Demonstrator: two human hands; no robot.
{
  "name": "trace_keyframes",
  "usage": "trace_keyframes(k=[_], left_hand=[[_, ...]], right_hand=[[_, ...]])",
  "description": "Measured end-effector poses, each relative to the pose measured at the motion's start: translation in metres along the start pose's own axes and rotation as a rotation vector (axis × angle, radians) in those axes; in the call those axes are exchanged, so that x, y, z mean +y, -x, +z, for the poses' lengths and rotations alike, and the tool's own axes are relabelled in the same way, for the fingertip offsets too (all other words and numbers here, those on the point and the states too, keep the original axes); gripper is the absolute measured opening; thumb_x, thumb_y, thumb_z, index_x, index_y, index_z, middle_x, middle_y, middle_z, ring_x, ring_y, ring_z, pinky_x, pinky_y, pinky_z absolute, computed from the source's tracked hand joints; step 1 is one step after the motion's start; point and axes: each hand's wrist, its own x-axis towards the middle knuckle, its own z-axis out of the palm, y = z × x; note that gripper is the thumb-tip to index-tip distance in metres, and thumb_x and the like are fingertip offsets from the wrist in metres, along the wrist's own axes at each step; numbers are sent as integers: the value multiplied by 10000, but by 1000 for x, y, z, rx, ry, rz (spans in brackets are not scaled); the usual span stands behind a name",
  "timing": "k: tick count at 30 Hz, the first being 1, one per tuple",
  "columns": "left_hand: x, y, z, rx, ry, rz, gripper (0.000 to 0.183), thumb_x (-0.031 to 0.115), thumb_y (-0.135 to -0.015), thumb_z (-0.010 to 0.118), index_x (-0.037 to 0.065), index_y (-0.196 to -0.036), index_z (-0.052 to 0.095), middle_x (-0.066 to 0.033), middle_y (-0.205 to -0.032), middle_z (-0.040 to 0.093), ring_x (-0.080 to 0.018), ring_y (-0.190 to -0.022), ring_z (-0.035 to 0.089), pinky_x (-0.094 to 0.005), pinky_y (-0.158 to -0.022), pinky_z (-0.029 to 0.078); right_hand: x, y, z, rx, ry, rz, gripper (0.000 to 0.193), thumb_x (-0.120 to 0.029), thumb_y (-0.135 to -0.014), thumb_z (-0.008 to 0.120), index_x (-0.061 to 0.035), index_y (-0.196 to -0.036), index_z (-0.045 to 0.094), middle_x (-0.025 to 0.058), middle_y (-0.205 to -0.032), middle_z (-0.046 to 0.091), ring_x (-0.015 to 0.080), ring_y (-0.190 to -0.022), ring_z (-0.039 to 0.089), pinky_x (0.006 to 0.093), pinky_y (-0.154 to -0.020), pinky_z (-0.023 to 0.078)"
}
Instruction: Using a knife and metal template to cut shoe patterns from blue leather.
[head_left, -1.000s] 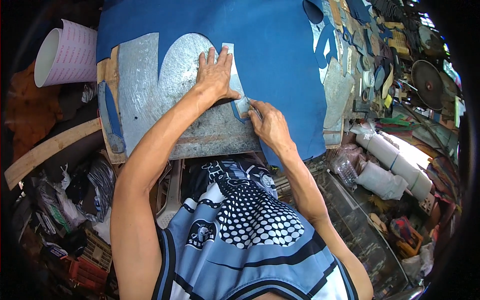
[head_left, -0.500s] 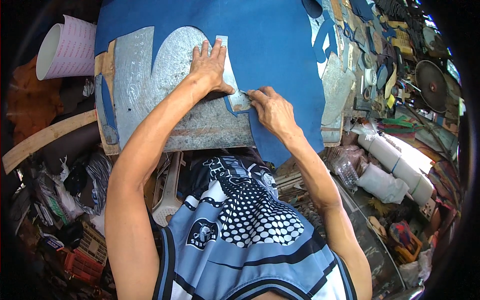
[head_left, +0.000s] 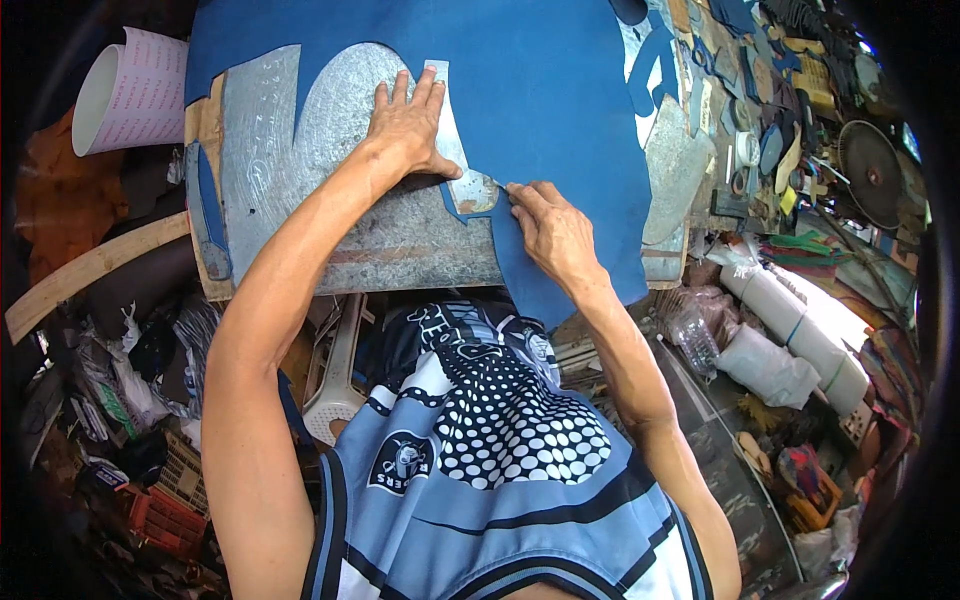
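Note:
A large sheet of blue material (head_left: 550, 110), leather-like, covers most of the board. On its cut edge lies a pale, shiny flat template (head_left: 478, 194), narrow at its far end and wider near me. My left hand (head_left: 405, 135) presses down on the template with fingers spread, its thumb stretched toward the template's wide end. Just right of that end, my right hand (head_left: 557, 228) is closed in a pinch on a thin pointed tool (head_left: 500, 183), mostly hidden by the fingers. The tool's tip is close to the template's right edge. A narrow blue margin shows around the template's near end.
Under the sheet is a worn, scratched metal work surface (head_left: 265, 150). A curled pink-and-white sheet (head_left: 150, 95) stands at the left. Blue scraps, tape rolls and scissors (head_left: 701, 55) lie at the right, near a round fan (head_left: 868, 172). White wrapped rolls (head_left: 790, 315) lie below them.
My right hand has moved slightly right, away from the template, with the tool tip. My left hand stays pressed on the template. The whole view has shifted a little.

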Motion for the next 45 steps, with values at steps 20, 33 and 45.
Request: trace_keyframes(k=[20,33,45], left_hand=[[16,7,1,61,-39,82,1269,603,-566,837,20,-1528,250,-341,-1531,234,-494,-1443,198,-595,-1168,188],[33,6,5,47,-51,69,1252,658,-586,800,75,-1543,242,-429,-1489,214,-563,-1413,195,-600,-1157,188],[38,5,4,38,-76,88,1252,672,-590,792,68,-1541,244,-446,-1480,209,-577,-1406,198,-612,-1148,193]], right_hand=[[-15,25,26,183,-61,154,293,-158,-916,599,-70,-1193,636,187,-1226,612,399,-986,655,476,-815,552],[-33,32,43,211,-185,323,312,-180,-932,592,-62,-1221,609,235,-1012,639,435,-881,648,504,-756,532],[-49,44,62,283,-234,452,330,-174,-935,585,-22,-1227,584,268,-1018,642,459,-898,642,516,-771,521]])
